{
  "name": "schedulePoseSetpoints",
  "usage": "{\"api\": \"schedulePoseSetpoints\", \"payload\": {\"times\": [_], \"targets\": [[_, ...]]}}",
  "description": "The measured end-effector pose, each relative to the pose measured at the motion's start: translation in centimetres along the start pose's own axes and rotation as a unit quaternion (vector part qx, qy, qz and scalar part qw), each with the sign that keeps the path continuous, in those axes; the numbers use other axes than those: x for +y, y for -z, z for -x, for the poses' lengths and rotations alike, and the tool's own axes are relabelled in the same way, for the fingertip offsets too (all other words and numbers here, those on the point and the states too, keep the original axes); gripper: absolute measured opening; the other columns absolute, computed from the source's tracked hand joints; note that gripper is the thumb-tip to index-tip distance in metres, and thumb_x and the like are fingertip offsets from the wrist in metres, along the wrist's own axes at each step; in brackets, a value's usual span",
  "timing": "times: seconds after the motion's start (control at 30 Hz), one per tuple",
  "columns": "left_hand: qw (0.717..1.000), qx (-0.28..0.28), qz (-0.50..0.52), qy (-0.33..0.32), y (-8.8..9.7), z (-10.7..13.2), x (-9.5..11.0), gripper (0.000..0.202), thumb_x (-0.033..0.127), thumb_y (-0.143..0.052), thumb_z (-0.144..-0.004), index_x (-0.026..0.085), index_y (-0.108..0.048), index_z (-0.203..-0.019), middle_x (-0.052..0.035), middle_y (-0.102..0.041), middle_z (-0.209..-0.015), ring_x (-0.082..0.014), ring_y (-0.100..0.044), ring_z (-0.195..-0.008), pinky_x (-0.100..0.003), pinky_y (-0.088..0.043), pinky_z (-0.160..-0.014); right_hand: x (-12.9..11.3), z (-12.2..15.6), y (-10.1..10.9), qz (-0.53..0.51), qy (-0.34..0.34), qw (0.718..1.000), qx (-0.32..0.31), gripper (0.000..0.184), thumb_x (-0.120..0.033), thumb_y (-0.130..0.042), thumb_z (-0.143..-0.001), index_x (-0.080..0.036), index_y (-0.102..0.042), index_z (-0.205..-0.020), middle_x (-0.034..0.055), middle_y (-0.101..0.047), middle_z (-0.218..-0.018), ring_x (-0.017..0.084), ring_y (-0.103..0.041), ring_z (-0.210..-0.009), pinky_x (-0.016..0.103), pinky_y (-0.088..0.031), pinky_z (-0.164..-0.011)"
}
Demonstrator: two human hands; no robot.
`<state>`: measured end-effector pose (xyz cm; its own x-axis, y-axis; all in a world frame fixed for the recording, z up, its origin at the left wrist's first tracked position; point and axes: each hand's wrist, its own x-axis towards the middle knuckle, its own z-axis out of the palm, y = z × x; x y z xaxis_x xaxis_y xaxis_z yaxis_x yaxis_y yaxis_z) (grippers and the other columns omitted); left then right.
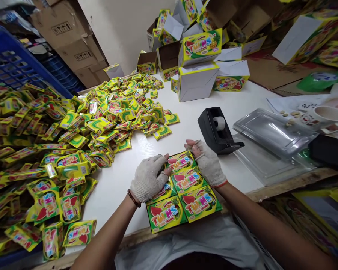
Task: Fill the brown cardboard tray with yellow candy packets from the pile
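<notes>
Several small yellow-green TWINS packs (188,180) lie flat, edge to edge, in a block near the table's front edge. My left hand (149,178), in a white knit glove with bare fingertips, is closed over the block's back left side and partly hides packs there. On the right, my right hand (208,161), gloved the same way, has its fingers curled against the edge of the rearmost pack (181,161). Two packs form the front row, the left one (167,215) overhanging the table edge slightly. A black tape dispenser (218,129) stands just beyond my right hand.
A large heap of loose packs (118,116) spreads across the left, beside a blue plastic crate (28,56). Display boxes (198,82) are stacked at the back. To the right lie clear plastic lids (276,129) and a cup (326,116).
</notes>
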<state>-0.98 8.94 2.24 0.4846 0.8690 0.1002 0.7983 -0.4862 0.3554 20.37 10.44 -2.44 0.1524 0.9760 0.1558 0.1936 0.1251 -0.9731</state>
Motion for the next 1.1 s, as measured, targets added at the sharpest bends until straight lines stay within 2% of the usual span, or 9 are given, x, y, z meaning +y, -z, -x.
{"api": "schedulePoseSetpoints", "payload": {"times": [0.1, 0.27, 0.43, 0.5, 0.6, 0.67, 0.77, 0.9, 1.1], "targets": [[1.000, 0.000, 0.011, -0.003, -0.1, -0.1, -0.1, 0.039, 0.035, -0.050, -0.096, 0.020, -0.061, -0.130, -0.0085, -0.072, -0.113, -0.0255, -0.068, -0.099, -0.039, -0.053, -0.085, -0.4, 0.0, 0.1, 0.070, 0.040, 0.996, 0.030, 0.031, -0.047, -0.048, -0.095, -0.022, -0.065, -0.093, 0.0097, -0.071, -0.112, 0.023, -0.067, -0.100, 0.036, -0.053, -0.087], [0.999, 0.006, 0.040, -0.005, -0.1, 0.0, -0.3, 0.035, 0.035, -0.054, -0.095, 0.021, -0.064, -0.125, -0.0072, -0.071, -0.111, -0.0247, -0.067, -0.098, -0.038, -0.052, -0.085, -1.5, -0.4, 0.9, 0.203, 0.077, 0.975, -0.048, 0.026, -0.039, -0.047, -0.095, -0.023, -0.060, -0.078, 0.0038, -0.067, -0.075, 0.020, -0.063, -0.073, 0.031, -0.049, -0.070], [0.999, -0.021, 0.032, -0.039, 0.2, -0.2, -0.4, 0.028, 0.032, -0.051, -0.097, 0.022, -0.066, -0.118, -0.0078, -0.068, -0.121, -0.0254, -0.066, -0.103, -0.040, -0.052, -0.089, -1.3, -0.8, 1.0, 0.245, 0.089, 0.962, -0.086, 0.025, -0.036, -0.046, -0.094, -0.023, -0.058, -0.076, 0.0040, -0.067, -0.073, 0.020, -0.064, -0.072, 0.032, -0.049, -0.067], [0.999, -0.027, 0.012, -0.043, 0.2, -0.3, -0.1, 0.037, 0.032, -0.051, -0.096, 0.019, -0.059, -0.130, -0.0103, -0.066, -0.127, -0.0265, -0.065, -0.110, -0.043, -0.052, -0.094, -0.7, -0.9, 0.9, 0.222, 0.062, 0.970, -0.076, 0.018, -0.034, -0.049, -0.092, -0.022, -0.062, -0.093, 0.0049, -0.070, -0.081, 0.020, -0.066, -0.074, 0.033, -0.053, -0.068], [0.997, -0.028, -0.070, -0.034, -0.1, 0.2, 0.9, 0.049, 0.034, -0.054, -0.095, 0.014, -0.050, -0.140, -0.0165, -0.060, -0.139, -0.0339, -0.056, -0.127, -0.058, -0.043, -0.107, 0.1, -0.7, 1.0, 0.188, 0.042, 0.979, -0.060, 0.048, -0.035, -0.052, -0.089, -0.017, -0.051, -0.134, 0.0106, -0.073, -0.103, 0.023, -0.072, -0.087, 0.037, -0.060, -0.075], [0.992, -0.020, -0.126, -0.015, -0.6, 1.0, 1.9, 0.054, 0.039, -0.055, -0.095, 0.013, -0.048, -0.142, -0.0205, -0.051, -0.149, -0.0407, -0.045, -0.138, -0.069, -0.032, -0.111, 0.4, -0.2, 0.9, 0.231, 0.086, 0.968, -0.042, 0.058, -0.036, -0.047, -0.094, -0.014, -0.040, -0.147, 0.0171, -0.066, -0.129, 0.028, -0.067, -0.114, 0.045, -0.057, -0.095], [0.989, -0.014, -0.147, 0.003, -1.4, 2.0, 3.0, 0.061, 0.045, -0.052, -0.095, 0.011, -0.046, -0.145, -0.0239, -0.041, -0.156, -0.0437, -0.036, -0.145, -0.073, -0.026, -0.113, 0.3, 0.5, 0.6, 0.346, 0.177, 0.917, -0.086, 0.064, -0.038, -0.045, -0.097, -0.009, -0.035, -0.152, 0.0224, -0.045, -0.152, 0.035, -0.042, -0.142, 0.054, -0.039, -0.116], [0.990, -0.023, -0.139, -0.008, -1.5, 2.3, 3.3, 0.062, 0.048, -0.048, -0.097, 0.011, -0.044, -0.147, -0.0242, -0.039, -0.157, -0.0435, -0.035, -0.145, -0.074, -0.025, -0.113, -1.1, 1.0, 0.7, 0.445, 0.194, 0.855, -0.183, 0.068, -0.042, -0.047, -0.095, -0.003, -0.038, -0.150, 0.0291, -0.040, -0.154, 0.045, -0.033, -0.145, 0.066, -0.034, -0.112], [0.989, -0.012, -0.150, -0.003, -1.4, 2.5, 3.4, 0.061, 0.048, -0.048, -0.097, 0.015, -0.044, -0.148, -0.0249, -0.039, -0.156, -0.0445, -0.036, -0.144, -0.072, -0.025, -0.113, -2.7, 2.2, 1.1, 0.454, 0.264, 0.845, -0.096, 0.076, -0.051, -0.044, -0.095, -0.016, -0.025, -0.159, 0.0203, -0.023, -0.165, 0.043, -0.009, -0.153, 0.070, -0.012, -0.117]]}}
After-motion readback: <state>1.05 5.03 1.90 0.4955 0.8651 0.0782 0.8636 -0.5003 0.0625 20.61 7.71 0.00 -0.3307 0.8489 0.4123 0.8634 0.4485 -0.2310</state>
